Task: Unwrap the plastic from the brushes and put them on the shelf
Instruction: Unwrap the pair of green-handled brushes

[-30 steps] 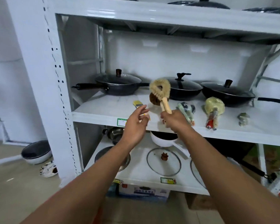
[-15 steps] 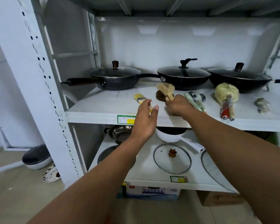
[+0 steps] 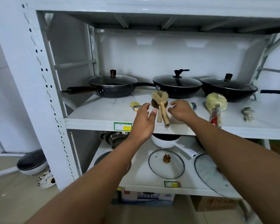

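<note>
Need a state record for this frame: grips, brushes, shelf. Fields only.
left grip: open, empty, just left of the bare brushes
right grip: fingers loosely curled, empty, just right of them
bare brushes: two, one lying over the other on the middle shelf, handles toward the front edge
wrapped brush: in plastic, further right
back row: three lidded pans
</note>
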{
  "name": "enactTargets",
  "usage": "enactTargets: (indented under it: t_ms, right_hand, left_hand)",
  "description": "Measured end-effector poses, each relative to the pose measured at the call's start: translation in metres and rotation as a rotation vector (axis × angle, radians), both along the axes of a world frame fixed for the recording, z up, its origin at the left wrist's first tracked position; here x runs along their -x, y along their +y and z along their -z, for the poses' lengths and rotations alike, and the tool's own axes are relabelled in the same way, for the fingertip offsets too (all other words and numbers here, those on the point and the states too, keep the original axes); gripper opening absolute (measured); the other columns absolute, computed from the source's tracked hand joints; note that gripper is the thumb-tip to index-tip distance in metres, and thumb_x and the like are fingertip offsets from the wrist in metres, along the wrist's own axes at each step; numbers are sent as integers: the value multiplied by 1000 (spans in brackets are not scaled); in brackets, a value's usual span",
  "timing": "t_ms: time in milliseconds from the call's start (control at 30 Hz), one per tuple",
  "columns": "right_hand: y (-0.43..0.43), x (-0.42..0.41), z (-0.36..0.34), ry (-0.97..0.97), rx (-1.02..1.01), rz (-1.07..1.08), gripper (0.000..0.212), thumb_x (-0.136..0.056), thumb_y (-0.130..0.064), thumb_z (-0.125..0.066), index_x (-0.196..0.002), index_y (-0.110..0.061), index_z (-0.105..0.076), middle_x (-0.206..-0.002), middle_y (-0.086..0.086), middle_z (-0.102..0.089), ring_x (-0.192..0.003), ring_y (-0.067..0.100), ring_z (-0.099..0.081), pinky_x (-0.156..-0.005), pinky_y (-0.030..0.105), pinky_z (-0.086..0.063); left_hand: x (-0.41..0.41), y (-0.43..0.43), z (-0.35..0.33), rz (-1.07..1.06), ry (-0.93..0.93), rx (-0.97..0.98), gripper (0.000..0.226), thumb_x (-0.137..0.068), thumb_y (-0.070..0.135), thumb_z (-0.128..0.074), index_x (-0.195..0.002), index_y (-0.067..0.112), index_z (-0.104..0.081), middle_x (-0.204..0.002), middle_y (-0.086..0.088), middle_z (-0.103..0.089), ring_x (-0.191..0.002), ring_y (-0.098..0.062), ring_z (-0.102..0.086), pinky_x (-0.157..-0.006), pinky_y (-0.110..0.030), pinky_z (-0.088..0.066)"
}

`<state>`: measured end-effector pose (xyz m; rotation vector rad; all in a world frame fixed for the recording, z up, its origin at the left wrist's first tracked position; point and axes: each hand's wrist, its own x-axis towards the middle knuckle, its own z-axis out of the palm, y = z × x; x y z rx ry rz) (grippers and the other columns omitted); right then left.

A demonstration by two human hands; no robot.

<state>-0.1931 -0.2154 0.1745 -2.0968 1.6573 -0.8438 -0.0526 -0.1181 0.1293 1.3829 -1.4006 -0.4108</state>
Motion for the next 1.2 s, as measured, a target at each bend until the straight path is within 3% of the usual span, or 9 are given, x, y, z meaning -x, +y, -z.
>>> enactTargets:
  t_ms: [133,300,533,667,867,1000,1133,1200]
  right_hand:
    - [-1,22,2,159,21,186,49,-93,-23,-61,-140,-12,-52,-144,17,-48,-136,38,-39,-106,45,-37]
    - [-4,45,36,83,-49,278,70,-93,-24,-64,-150,-6,-27,-149,26,-37,-140,43,-33,-112,52,-33]
    - [-24,64,43,225,-58,210,41,-100,-19,-55,-133,4,-49,-137,28,-52,-131,40,-44,-106,40,-34]
    - [-12,73,34,193,-7,220,36,-103,-20,-50,-123,9,-56,-127,30,-60,-124,43,-51,-100,43,-40]
    - [31,93,14,135,99,164,34,-104,-18,-53,-111,13,-65,-116,31,-65,-113,44,-60,-92,42,-45]
    - [73,105,-9,150,193,121,23,-100,-8,-56,-107,10,-69,-108,29,-68,-107,45,-62,-86,43,-49]
    - [112,112,-24,65,284,57,28,-101,-11,-57,-118,8,-67,-114,31,-66,-107,46,-61,-96,49,-49]
    - [138,112,-30,36,320,17,32,-100,-14,-59,-124,5,-66,-117,29,-63,-109,45,-60,-100,49,-47]
  left_hand:
    - [10,3,-19,4,-52,3,50,-109,38,-43,-152,12,-39,-153,-10,-44,-141,-23,-44,-110,-28,-34]
    - [23,8,-5,21,-107,-29,53,-108,41,-42,-153,13,-36,-156,-8,-36,-143,-21,-39,-115,-33,-34]
    - [24,27,17,46,-201,-106,46,-108,19,-42,-153,11,-33,-157,-6,-31,-141,-22,-38,-105,-19,-25]
    - [25,43,14,54,-229,-110,46,-108,17,-40,-153,13,-32,-157,-3,-29,-138,-14,-35,-102,-15,-22]
    - [29,72,-16,44,-205,-106,46,-108,21,-43,-152,12,-34,-155,-3,-31,-134,-19,-43,-104,-22,-30]
    - [39,102,-35,40,-202,-84,36,-108,25,-46,-141,12,-50,-144,-3,-50,-126,-18,-51,-98,-25,-36]
    - [53,132,-51,32,-98,-111,26,-107,22,-46,-118,9,-65,-114,-6,-69,-108,-25,-62,-89,-35,-48]
    - [63,145,-56,71,13,-171,28,-106,22,-45,-113,7,-68,-112,-9,-72,-107,-28,-66,-92,-39,-51]
